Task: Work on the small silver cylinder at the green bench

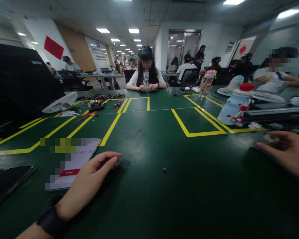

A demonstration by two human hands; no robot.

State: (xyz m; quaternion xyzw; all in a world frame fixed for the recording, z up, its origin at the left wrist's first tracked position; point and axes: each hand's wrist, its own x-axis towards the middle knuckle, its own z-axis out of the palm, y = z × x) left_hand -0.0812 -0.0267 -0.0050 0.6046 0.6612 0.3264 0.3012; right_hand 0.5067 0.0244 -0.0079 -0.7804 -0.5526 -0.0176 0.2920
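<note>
Two hands are spread wide over the green tabletop (189,205), and a small ring-like part (164,169) lies between them, nearer the left hand (96,171). That hand is palm down, fingers loosely curled, thumb close to the forefinger; whether it pinches anything I cannot tell (a dark smudge beside the fingertips may be only shadow). The right hand (291,151), at the right edge of view, is partly closed and seems to grip a round grey piece (271,138), though blur hides the detail.

The step in hand looks like handling that piece; lifting the small part would call for a fine fingertip pinch. Green surface between the hands gives room sideways. The lit phone (82,161) just left of the left hand and the blue bottle (229,108) beyond the right one limit other paths; the table's near edge does not show.
</note>
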